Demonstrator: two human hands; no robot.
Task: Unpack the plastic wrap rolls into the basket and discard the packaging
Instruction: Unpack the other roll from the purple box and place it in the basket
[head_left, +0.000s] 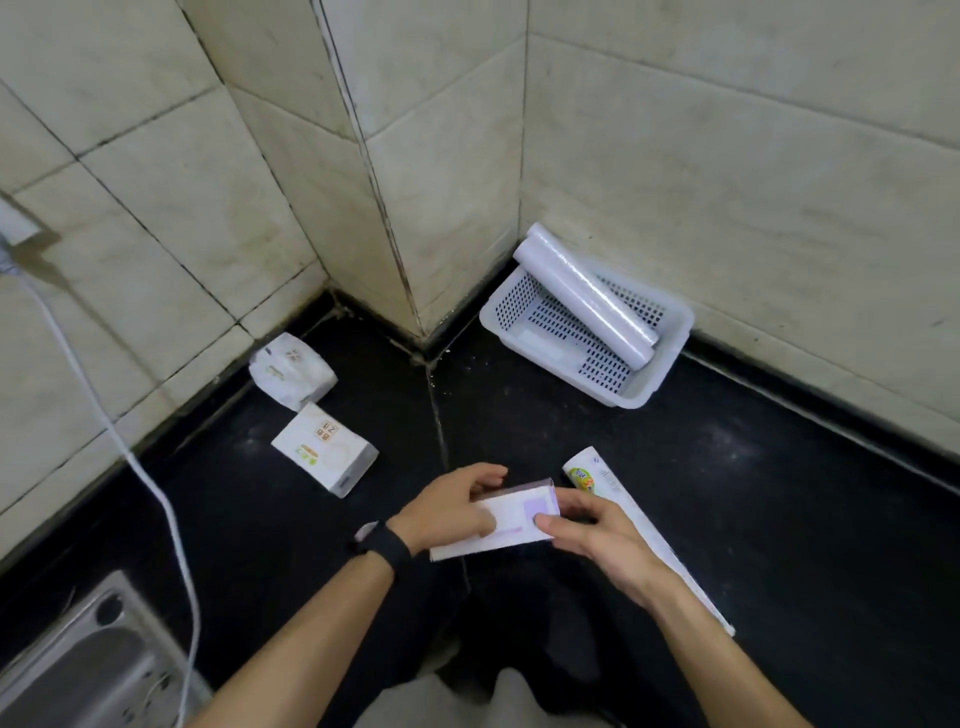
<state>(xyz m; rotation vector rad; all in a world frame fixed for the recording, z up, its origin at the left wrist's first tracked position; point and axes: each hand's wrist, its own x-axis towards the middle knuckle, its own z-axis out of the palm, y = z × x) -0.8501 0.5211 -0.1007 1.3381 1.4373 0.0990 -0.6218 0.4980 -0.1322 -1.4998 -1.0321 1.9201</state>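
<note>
Surface: black, glossy, speckled with pale dust. A seam runs from the wall's outer corner toward the viewer.

Wall: cream tiles with dark grout, stained near the corner.

Left side: a soft white pack lies at the wall foot. A white printed box sits just beside it, nearer the viewer.

A white cable drops from the upper left, crosses the wall and the surface, and passes the steel sink at the lower left.
</note>
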